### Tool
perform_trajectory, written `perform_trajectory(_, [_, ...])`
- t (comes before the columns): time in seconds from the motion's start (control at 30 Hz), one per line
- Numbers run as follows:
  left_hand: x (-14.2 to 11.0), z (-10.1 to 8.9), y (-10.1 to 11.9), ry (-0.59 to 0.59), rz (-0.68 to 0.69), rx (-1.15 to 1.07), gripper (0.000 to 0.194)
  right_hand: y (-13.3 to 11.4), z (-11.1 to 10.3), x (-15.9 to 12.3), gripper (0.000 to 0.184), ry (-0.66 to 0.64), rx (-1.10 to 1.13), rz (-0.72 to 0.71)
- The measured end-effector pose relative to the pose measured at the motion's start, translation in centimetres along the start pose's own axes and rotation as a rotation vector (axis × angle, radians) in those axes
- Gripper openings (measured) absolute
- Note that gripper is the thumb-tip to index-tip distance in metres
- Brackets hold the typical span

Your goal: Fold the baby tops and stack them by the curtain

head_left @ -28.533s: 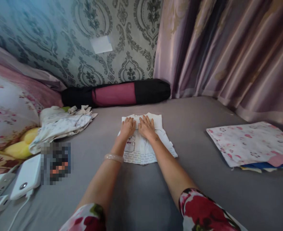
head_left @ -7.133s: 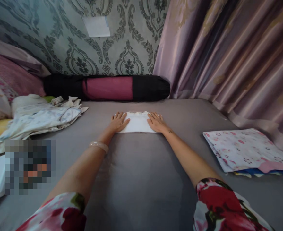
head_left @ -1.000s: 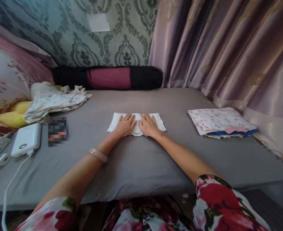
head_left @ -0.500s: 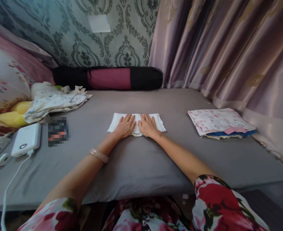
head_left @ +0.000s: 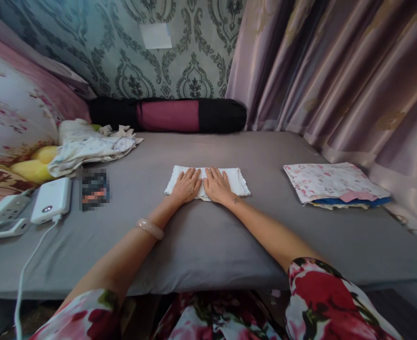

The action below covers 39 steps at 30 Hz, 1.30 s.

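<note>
A folded white cloth lies flat on the grey bed sheet in front of me. My left hand rests palm down on its left half, fingers stretched out. Beside it my right hand presses flat on the middle and right part, fingers extended too. The two hands are close together with a narrow strip of cloth between them. Both palms hide much of the cloth's middle. To the right is a stack of folded cloths, topped by a white one with a pink print.
At the left are a white power bank with a cable, a power strip, and a blurred-out dark item. Crumpled clothes and yellow cushions lie behind. A black and maroon bolster-shaped bag lines the wall; curtains hang at right.
The view has shifted slightly, so the scene sits a little further right. Both hands stay flat on the white cloth, with hardly any movement.
</note>
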<state>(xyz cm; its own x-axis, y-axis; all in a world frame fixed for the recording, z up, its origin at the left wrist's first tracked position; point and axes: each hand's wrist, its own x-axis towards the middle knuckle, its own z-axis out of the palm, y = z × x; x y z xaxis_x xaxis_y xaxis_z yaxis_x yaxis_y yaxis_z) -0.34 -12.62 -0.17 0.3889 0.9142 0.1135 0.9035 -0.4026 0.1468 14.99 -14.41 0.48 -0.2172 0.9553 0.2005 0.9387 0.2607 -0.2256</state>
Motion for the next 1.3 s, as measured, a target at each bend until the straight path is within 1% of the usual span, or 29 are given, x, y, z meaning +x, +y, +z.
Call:
perform_trajectory(0.1, [-0.5, -0.4, -1.0, 0.029, 0.003, 0.013, 0.055, -0.3, -0.5, 0.4, 0.053, -0.032, -0.003, 0.017])
perform_trajectory(0.23, [-1.6, -1.2, -3.4, 0.068, -0.073, 0.027, 0.057, -1.3, -0.8, 1.3, 0.053, -0.043, 0.005, 0.003])
perform_trajectory(0.37, [-2.7, -1.2, -6.2, 0.112, -0.183, -0.044, 0.056, -2.5, 0.0, 1.7, 0.056, -0.031, 0.012, -0.005])
perform_trajectory(0.5, [-3.0, -0.4, -7.7, 0.174, -0.247, -0.117, 0.053, -2.7, 1.0, 1.4, 0.055, 0.012, -0.019, -0.01])
perform_trajectory(0.63, [-2.9, 0.1, -8.0, 0.244, -0.244, -0.137, 0.051, -2.7, 0.9, 1.7, 0.056, -0.021, -0.031, -0.003])
perform_trajectory(0.7, [-2.9, 0.2, -7.9, 0.274, -0.253, -0.132, 0.05, -3.2, 0.7, 2.0, 0.056, -0.042, -0.035, 0.007])
perform_trajectory(0.77, [-3.0, 0.1, -7.9, 0.285, -0.27, -0.121, 0.049, -3.9, 0.6, 2.4, 0.056, -0.034, -0.033, -0.005])
perform_trajectory(0.93, [-3.2, -0.3, -7.5, 0.265, -0.275, -0.093, 0.048, -5.8, 1.6, 2.7, 0.058, -0.029, 0.0, -0.049])
perform_trajectory(1.03, [-3.4, -0.4, -7.1, 0.261, -0.274, -0.099, 0.047, -6.1, 2.3, 2.6, 0.058, 0.01, -0.002, -0.053])
perform_trajectory(1.13, [-3.4, -0.6, -6.9, 0.253, -0.293, -0.098, 0.047, -5.9, 2.4, 2.5, 0.058, 0.025, -0.012, -0.061])
perform_trajectory(1.3, [-3.5, -0.9, -6.9, 0.235, -0.322, -0.112, 0.047, -6.3, 1.9, 3.1, 0.057, -0.057, -0.028, -0.048])
